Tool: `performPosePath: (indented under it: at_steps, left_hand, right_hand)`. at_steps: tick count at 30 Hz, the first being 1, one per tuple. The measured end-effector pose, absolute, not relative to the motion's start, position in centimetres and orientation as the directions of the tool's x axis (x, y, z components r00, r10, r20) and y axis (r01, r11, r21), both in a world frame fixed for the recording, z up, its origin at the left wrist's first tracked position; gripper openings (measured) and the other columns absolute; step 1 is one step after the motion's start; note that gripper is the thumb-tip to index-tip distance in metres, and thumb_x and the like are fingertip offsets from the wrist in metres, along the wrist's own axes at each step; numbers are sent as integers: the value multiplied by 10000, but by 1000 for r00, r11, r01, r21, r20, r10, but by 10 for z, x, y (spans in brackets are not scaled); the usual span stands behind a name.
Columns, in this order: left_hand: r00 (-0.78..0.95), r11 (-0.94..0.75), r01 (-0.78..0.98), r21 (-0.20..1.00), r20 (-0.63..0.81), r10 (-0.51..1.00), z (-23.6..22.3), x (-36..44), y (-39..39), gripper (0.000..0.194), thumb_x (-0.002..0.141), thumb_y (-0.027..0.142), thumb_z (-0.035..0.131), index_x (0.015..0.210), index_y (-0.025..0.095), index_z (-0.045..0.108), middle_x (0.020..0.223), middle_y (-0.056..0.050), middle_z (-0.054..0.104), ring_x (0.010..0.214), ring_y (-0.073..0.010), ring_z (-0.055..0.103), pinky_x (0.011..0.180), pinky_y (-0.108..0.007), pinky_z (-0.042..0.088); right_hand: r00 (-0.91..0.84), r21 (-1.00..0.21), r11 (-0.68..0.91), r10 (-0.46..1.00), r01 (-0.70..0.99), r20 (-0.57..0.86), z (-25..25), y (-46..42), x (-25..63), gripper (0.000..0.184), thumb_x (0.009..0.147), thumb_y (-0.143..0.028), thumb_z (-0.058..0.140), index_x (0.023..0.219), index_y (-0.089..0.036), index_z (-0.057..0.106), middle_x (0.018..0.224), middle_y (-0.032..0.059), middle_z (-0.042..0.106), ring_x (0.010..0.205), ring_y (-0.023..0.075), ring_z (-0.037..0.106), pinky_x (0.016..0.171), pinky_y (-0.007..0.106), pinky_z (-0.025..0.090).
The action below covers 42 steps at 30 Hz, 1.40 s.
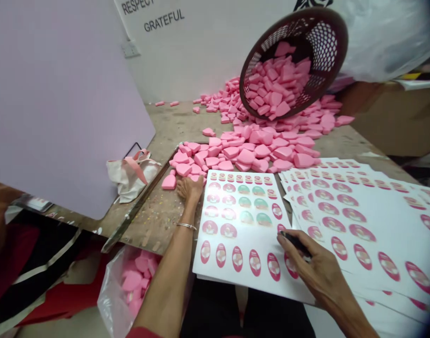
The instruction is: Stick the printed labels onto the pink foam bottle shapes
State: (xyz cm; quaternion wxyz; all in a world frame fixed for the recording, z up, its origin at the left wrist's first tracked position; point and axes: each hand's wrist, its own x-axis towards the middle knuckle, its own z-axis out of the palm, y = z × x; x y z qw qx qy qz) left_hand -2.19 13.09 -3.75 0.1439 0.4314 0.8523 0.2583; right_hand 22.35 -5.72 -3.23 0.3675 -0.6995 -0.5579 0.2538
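My left hand [189, 188] rests palm down on the worktop, its fingertips among pink foam wedges [236, 152] at the corner of a white sticker sheet [239, 225]. The sheet carries rows of round and oval pink-and-green labels. My right hand [306, 258] grips a black pen [295, 244] over the sheet's lower right corner. To the right lies an overlapping stack of similar sheets [359, 225]. A brown plastic basket [292, 63] full of wedges hangs tilted above the heap, and whatever supports it is hidden.
A lilac board [60, 103] stands at the left, with a white tote bag [134, 176] against it. A clear bag of pink wedges [112, 295] sits below the worktop's edge. A person in red and black [25, 253] is at the lower left. A white wall backs the worktop.
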Motion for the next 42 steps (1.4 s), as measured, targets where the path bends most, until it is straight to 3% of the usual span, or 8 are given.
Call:
performPosePath:
  at_steps: [7,10,13,18,29,33,37,42]
  left_hand:
    - [-511,345,608,715,19,860,-25,-23,107,429,811,359,580,1144,101,496,1117,-222,641,1015,-313,637,776,-354,487]
    - [-372,214,552,806,8,928,-21,-12,66,341,851,409,530,1072,150,519,914,-126,698,765,-240,693,631,-300,516]
    - [-61,160,274,949,-149,987,-26,8,25,346,852,496,508,953,166,525,637,-33,650,512,-189,653,477,-266,503]
    - [101,200,17,980,-201,974,-38,31,-4,371,835,513,540,948,160,531,696,-15,620,599,-195,697,530,-266,553]
    - [52,176,78,981,-181,982,-35,33,-13,387,866,509,503,1033,163,553,818,-32,619,609,-185,704,517,-230,524]
    - [11,194,58,979,-195,981,-35,33,-12,404,838,530,541,1013,167,561,757,-12,617,562,-165,682,515,-226,520]
    - [-12,246,-128,961,-250,968,-37,31,-15,509,840,617,475,991,142,576,711,-30,638,529,-156,660,507,-227,515]
    - [93,348,-448,824,-344,934,-27,33,-21,648,876,668,317,1023,111,614,712,-74,674,593,-179,668,516,-253,535]
  right_hand:
    - [133,-772,2,985,636,112,-45,-21,219,311,897,-491,444,950,-213,572,841,43,668,709,181,612,635,292,442]
    - [25,-625,144,967,767,254,-57,-3,217,239,898,-419,464,894,-204,568,790,42,650,705,189,580,683,323,399]
    - [-65,-440,229,932,868,357,-62,7,213,171,899,-335,472,892,-199,575,820,48,665,771,207,576,750,358,344]
    - [-149,-263,276,896,924,418,-63,8,207,163,908,-274,458,823,-196,574,743,33,642,765,197,557,772,362,290]
    - [-112,-424,264,930,867,349,-64,19,207,190,786,-374,599,723,-202,546,680,5,628,663,172,563,739,343,352]
    - [-38,-626,223,955,747,295,-54,14,205,253,769,-445,623,727,-209,544,686,9,620,642,165,559,685,322,408]
    - [91,-880,43,991,474,98,-28,4,204,329,745,-511,644,695,-201,546,650,-4,571,587,136,517,551,264,399]
    - [30,-931,31,999,364,45,-3,-9,189,320,771,-490,637,913,-204,651,583,-38,495,548,112,450,519,246,373]
